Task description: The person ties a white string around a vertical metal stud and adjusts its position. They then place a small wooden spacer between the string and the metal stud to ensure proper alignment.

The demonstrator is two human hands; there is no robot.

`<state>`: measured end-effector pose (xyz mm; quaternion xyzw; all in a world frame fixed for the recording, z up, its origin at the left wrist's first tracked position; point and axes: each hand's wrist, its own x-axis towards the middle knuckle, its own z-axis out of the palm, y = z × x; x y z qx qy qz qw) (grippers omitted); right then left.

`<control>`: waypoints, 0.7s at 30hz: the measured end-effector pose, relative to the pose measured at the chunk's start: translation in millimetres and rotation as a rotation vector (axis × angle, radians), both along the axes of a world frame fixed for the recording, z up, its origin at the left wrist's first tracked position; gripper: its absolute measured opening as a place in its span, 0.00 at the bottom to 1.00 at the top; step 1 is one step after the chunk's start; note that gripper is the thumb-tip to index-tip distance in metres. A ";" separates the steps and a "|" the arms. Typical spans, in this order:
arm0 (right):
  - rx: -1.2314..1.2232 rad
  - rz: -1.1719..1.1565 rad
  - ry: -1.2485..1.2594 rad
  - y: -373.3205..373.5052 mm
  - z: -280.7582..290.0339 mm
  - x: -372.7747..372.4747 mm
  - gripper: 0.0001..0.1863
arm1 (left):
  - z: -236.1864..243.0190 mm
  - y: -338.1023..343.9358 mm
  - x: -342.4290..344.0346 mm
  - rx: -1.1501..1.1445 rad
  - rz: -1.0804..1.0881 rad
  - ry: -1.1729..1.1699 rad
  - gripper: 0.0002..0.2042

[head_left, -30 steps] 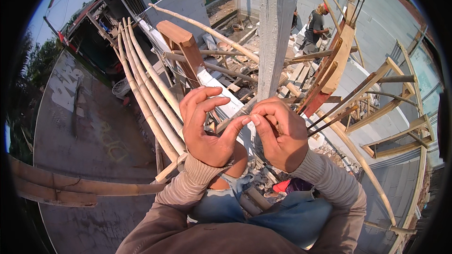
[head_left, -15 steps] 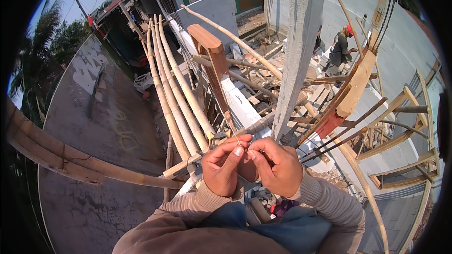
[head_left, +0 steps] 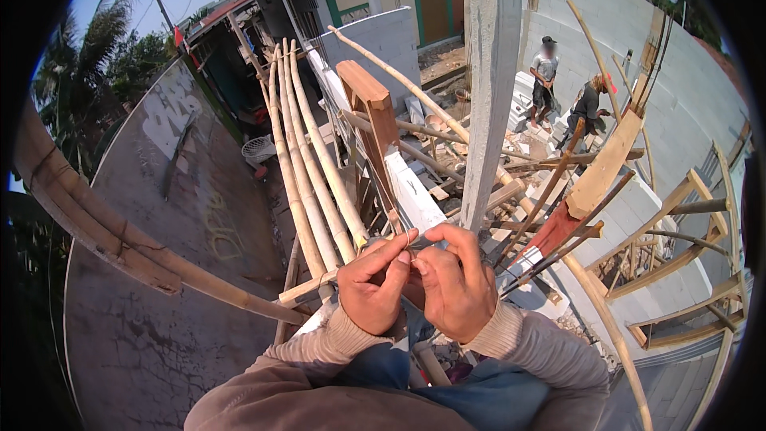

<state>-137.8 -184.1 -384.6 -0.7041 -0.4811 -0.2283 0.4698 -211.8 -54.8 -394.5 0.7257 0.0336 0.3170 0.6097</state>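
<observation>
My left hand [head_left: 371,291] and my right hand [head_left: 461,287] meet close in front of my body, fingertips almost touching. Between them is a thin, pale string [head_left: 410,239], pinched by the left thumb and forefinger, with a small loop showing above the fingertips. The right thumb and curled fingers close on the same string, though its end there is hidden. Just beyond the fingers stand a brown wooden frame [head_left: 373,108] and the white top of a block wall [head_left: 415,191].
Long bamboo poles [head_left: 307,168] run away on the left. A grey concrete column [head_left: 491,104] rises ahead. Dark steel bars [head_left: 562,259] and a timber board [head_left: 606,164] jut out at right. Two people [head_left: 546,80] [head_left: 588,104] are below among blocks and rubble.
My right forefinger has lifted and straightened over the string, while the other right fingers curl in. The view has shifted, bringing a second person out from behind the column.
</observation>
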 end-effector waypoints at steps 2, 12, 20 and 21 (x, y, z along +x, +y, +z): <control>0.016 0.030 -0.053 -3.4 5.2 2.7 0.11 | -0.2 -10.5 -0.5 -0.061 -0.020 -0.019 0.12; -0.007 0.273 0.159 -13.9 -4.0 21.1 0.06 | 3.4 -10.1 -10.5 -0.399 -0.178 0.335 0.11; -0.173 0.458 0.016 -24.4 -2.6 34.9 0.07 | -12.6 2.4 -22.7 -0.759 -0.374 0.373 0.02; -0.169 0.460 0.017 -23.2 -1.8 33.8 0.07 | -13.9 2.4 -23.8 -0.760 -0.365 0.363 0.01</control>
